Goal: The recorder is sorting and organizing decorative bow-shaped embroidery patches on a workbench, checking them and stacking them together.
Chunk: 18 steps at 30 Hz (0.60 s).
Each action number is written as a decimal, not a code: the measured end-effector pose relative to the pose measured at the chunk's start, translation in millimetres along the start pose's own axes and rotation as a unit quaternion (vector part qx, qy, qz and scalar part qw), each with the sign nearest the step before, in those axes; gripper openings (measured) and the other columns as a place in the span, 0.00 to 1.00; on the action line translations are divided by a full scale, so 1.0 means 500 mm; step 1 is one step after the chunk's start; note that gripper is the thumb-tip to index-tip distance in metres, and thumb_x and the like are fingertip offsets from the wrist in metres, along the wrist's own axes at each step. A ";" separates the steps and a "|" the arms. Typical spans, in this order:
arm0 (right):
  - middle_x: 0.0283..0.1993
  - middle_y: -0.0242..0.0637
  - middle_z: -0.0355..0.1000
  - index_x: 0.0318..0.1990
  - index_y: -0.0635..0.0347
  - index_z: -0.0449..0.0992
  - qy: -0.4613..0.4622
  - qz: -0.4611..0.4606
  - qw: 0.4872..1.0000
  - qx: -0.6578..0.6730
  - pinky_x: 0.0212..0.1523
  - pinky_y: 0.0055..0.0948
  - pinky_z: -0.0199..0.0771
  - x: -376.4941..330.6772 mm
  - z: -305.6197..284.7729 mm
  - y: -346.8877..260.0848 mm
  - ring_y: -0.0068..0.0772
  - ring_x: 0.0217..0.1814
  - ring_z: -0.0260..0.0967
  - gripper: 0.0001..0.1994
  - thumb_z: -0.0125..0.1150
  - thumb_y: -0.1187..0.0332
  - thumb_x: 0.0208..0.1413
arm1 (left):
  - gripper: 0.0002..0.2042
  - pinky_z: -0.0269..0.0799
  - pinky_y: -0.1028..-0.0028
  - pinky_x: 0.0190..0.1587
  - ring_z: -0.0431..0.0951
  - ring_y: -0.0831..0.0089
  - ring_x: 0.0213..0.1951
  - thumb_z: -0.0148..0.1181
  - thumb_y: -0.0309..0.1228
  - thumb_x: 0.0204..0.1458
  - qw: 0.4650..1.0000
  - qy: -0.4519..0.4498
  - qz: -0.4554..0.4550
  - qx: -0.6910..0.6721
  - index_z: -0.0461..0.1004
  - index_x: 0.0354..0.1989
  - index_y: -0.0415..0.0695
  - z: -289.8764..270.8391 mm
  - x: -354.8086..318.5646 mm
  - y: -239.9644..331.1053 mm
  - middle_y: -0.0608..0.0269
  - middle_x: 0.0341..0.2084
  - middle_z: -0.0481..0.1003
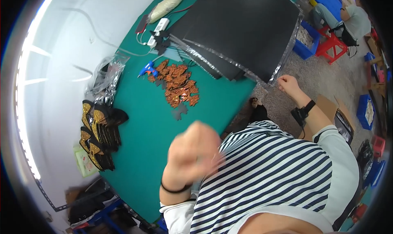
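My left hand (193, 151) is raised over the near edge of the table, in front of my striped shirt. It is blurred and looks closed like a fist; what is in its curled fingers, if anything, is hidden. Past the table's right edge, my right hand (290, 85) has its fingers pinched together by the corner of a clear plastic wrap (268, 85). Whether it grips the film I cannot make out. That wrap lies around large black sheets (245, 25). A pile of glittery orange-brown cut-out pieces (178, 82) lies at mid-table, with small dark grey pieces (180, 111) beside it.
A blue glue gun (148, 70) rests left of the pile, near a white power strip (159, 31) and cables. Stacked black-and-gold pieces (100, 129) and a clear plastic bag (108, 80) line the green table's (143, 152) left edge. Another person (355, 23) sits beyond a red stool (330, 47) and blue bin (307, 41).
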State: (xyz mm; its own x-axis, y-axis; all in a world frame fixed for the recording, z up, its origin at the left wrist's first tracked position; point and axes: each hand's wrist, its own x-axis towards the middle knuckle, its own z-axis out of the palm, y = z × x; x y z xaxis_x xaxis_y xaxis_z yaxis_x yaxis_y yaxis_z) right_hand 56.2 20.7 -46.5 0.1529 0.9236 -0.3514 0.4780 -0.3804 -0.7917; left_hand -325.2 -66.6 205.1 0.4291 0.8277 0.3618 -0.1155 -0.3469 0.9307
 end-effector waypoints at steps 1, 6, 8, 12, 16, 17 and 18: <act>0.24 0.34 0.71 0.33 0.66 0.74 -0.018 0.032 0.999 0.031 0.22 0.22 0.68 0.019 -0.003 0.002 0.23 0.22 0.69 0.09 0.55 0.68 0.49 | 0.02 0.68 0.72 0.34 0.71 0.67 0.29 0.56 0.23 0.44 0.991 0.030 -0.111 0.062 0.74 0.26 0.38 0.012 0.017 -0.066 0.59 0.25 0.74; 0.30 0.36 0.71 0.36 0.66 0.72 -0.110 0.107 0.981 0.120 0.23 0.21 0.69 0.071 -0.017 -0.020 0.25 0.25 0.70 0.11 0.54 0.67 0.50 | 0.18 0.67 0.75 0.45 0.71 0.72 0.42 0.52 0.31 0.54 0.863 0.094 -0.472 -0.154 0.66 0.51 0.35 0.145 0.084 -0.396 0.55 0.43 0.72; 0.34 0.36 0.71 0.38 0.66 0.71 -0.186 0.120 0.961 0.168 0.25 0.21 0.70 0.092 -0.027 -0.019 0.24 0.28 0.70 0.12 0.54 0.65 0.51 | 0.20 0.67 0.74 0.45 0.71 0.71 0.43 0.52 0.31 0.53 0.834 0.146 -0.504 -0.170 0.63 0.54 0.36 0.205 0.120 -0.478 0.55 0.44 0.71; 0.35 0.35 0.70 0.40 0.63 0.70 -0.287 0.165 0.916 0.226 0.28 0.20 0.70 0.127 -0.054 -0.001 0.24 0.29 0.69 0.11 0.52 0.65 0.54 | 0.15 0.69 0.72 0.43 0.72 0.70 0.40 0.53 0.31 0.53 0.774 0.245 -0.542 -0.216 0.65 0.46 0.38 0.270 0.167 -0.579 0.59 0.36 0.72; 0.36 0.35 0.71 0.40 0.62 0.70 -0.374 0.196 0.850 0.314 0.31 0.19 0.69 0.131 -0.097 -0.032 0.23 0.30 0.67 0.12 0.52 0.62 0.56 | 0.06 0.71 0.72 0.38 0.73 0.73 0.30 0.54 0.29 0.52 0.764 0.289 -0.511 -0.267 0.65 0.28 0.44 0.304 0.208 -0.546 0.64 0.26 0.71; 0.36 0.35 0.71 0.40 0.62 0.70 -0.379 0.199 0.848 0.314 0.31 0.19 0.69 0.139 -0.103 -0.037 0.23 0.30 0.67 0.12 0.52 0.62 0.56 | 0.06 0.71 0.72 0.38 0.73 0.73 0.30 0.54 0.29 0.52 0.761 0.294 -0.514 -0.266 0.65 0.28 0.44 0.304 0.211 -0.534 0.64 0.26 0.71; 0.36 0.36 0.71 0.40 0.63 0.70 -0.397 0.194 0.847 0.296 0.32 0.20 0.70 0.146 -0.108 -0.041 0.23 0.30 0.68 0.13 0.52 0.62 0.56 | 0.05 0.72 0.73 0.35 0.73 0.74 0.28 0.54 0.29 0.52 0.773 0.296 -0.483 -0.285 0.65 0.28 0.44 0.303 0.211 -0.522 0.64 0.24 0.71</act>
State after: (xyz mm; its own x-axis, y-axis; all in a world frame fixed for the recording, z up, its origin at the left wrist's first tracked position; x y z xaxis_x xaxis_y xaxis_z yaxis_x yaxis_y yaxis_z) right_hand 104.2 98.3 -29.0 -0.5426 0.4915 -0.6812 -0.0287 -0.8214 -0.5697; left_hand -114.2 44.6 -7.5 0.0968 0.6943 -0.7131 -0.4458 0.6708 0.5927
